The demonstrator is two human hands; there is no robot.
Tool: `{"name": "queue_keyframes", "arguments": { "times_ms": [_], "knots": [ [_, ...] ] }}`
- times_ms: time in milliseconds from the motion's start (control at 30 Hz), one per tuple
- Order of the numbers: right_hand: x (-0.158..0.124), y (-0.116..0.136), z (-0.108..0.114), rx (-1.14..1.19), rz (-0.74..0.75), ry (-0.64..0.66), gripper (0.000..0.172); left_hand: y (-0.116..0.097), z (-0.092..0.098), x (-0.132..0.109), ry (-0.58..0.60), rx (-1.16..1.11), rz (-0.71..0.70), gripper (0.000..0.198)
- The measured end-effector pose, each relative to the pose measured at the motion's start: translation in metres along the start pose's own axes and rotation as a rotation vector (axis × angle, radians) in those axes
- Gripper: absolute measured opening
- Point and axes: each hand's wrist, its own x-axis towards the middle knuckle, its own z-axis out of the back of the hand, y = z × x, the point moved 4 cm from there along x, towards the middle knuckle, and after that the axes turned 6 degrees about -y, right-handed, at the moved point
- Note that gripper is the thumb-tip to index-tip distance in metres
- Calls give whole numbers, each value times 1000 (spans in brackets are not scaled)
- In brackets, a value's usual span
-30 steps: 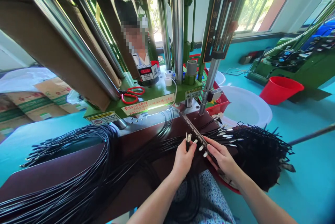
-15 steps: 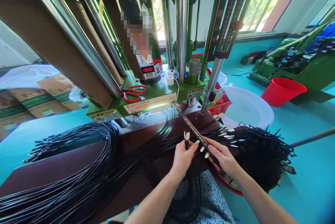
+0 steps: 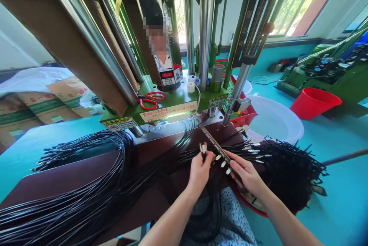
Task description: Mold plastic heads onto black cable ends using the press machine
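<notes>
1. Far left: cardboard boxes (image 3: 25,111) stand beyond the table (image 3: 71,173). A thick sheaf of black cables (image 3: 86,184) sweeps across the table toward the worker. Its bulk suggests that most of the stock is yet to be handled.

2. Centre-left: red scissors (image 3: 151,100) lie on the base of the green press (image 3: 161,109). Another person (image 3: 163,61) is partly visible behind its steel columns.

3. Centre: the worker's left hand (image 3: 199,169) is closed around a few cable ends (image 3: 203,148). Their metal plugs stand upright above the fingers, just beside the bar and not seated in it.

4. Centre: a slim metal bar (image 3: 214,142) runs at a slant across the table, from the foot of the press down toward the worker. Three seated plugs (image 3: 222,164) show pale along its near stretch. The far stretch appears bare, so by the look of it the bar is only partly loaded.

5. Centre-right: the right hand (image 3: 245,173) grips the near end of the bar, fingers curled over it and thumb close to the last seated plug. It is narrow and steadying, with nothing else in it.

6. Right: more loose plug ends (image 3: 253,150) fan out beside the bar, in easy reach. Behind them is a tangled heap of black cable (image 3: 290,173), and it is not clear whether that heap is finished or waiting. A white basin (image 3: 276,119) and a red bucket (image 3: 314,102) sit on the teal floor beyond.
</notes>
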Motion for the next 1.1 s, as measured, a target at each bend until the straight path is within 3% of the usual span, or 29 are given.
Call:
{"name": "queue_keyframes", "arguments": {
  "times_ms": [133, 367, 767, 900, 1033, 1100],
  "knots": [
    [1, 0, 3, 75, -19, -57, 52, -3, 12, 2, -113, -38, -2, 33],
    [2, -4, 4, 60, -29, -4, 52, 3, -2, -2, 111, 80, 66, 23],
    [2, 0, 1, -89, -1, 115, 56, 8, 2, -1, 93, 44, 117, 28],
    [1, 0, -1, -123, 13, 120, 53, 5, 6, 1, 108, 91, 61, 29],
    [0, -2, 3, -44, -5, 63, 51, -3, 25, 5, -82, 55, -65, 32],
    [0, -2, 4, -24, -11, 61, 53, -3, 28, 6, -103, -20, -42, 30]
  ]
}}
